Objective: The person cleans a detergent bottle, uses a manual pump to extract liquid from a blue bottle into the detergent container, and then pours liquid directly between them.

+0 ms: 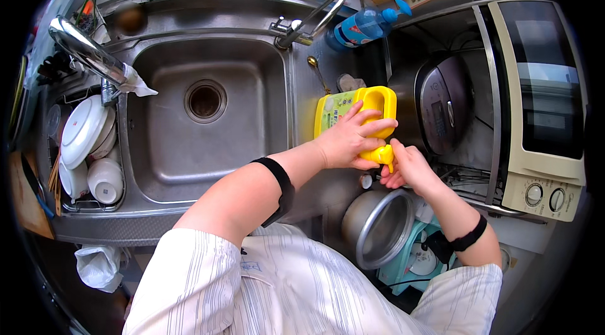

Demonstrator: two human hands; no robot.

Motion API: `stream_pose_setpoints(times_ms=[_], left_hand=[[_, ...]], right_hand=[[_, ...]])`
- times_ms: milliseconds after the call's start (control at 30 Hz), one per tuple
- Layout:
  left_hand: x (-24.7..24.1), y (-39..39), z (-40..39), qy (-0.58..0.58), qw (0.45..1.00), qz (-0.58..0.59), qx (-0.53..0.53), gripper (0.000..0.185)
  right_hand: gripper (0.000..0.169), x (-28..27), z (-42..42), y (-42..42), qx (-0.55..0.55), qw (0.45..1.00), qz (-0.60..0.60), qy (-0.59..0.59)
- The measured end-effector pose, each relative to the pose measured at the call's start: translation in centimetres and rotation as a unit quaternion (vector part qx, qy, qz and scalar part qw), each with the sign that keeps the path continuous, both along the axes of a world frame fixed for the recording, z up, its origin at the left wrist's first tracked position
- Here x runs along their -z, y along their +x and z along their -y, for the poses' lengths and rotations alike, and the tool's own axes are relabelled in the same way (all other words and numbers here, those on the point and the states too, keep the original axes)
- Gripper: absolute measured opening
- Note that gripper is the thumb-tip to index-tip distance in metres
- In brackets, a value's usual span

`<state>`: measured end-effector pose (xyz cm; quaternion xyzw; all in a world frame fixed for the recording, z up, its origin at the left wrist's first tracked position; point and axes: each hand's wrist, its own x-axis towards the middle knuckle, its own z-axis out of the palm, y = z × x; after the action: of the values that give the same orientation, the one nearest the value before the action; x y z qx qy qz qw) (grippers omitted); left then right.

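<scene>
A yellow plastic jug of liquid detergent [333, 110] lies tilted on the steel counter to the right of the sink. Spread over its handle end, my left hand [352, 134] grips it near the neck. My right hand [404, 167] is beside the yellow cap [380, 155], its fingers partly curled close to the spout; whether they touch it is unclear. Behind the jug are a gold-coloured spoon [317, 70] and a greyish pad [350, 83].
The steel sink [208, 146] lies to the left, beside a dish rack with white bowls [105, 181]. A metal pot [378, 228] stands below my hands. A blue pump bottle [361, 27], a rice cooker [442, 105] and a microwave [543, 98] are around the right side.
</scene>
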<state>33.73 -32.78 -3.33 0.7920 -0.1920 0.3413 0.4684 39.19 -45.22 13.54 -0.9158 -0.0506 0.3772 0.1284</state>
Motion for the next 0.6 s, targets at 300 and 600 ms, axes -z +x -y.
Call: stream_pose_setpoints(times_ms=[300, 600], left_hand=[[0.0, 0.1, -0.1, 0.003, 1.000, -0.006, -0.012, 0.035], [0.0, 0.0, 0.3, -0.010, 1.000, -0.001, -0.012, 0.035]], right_hand=[[0.055, -0.2, -0.9, -0.2, -0.426, 0.861, 0.189, -0.205], [0.062, 0.7, -0.7, 0.0, 0.204, 0.960, -0.191, 0.006]])
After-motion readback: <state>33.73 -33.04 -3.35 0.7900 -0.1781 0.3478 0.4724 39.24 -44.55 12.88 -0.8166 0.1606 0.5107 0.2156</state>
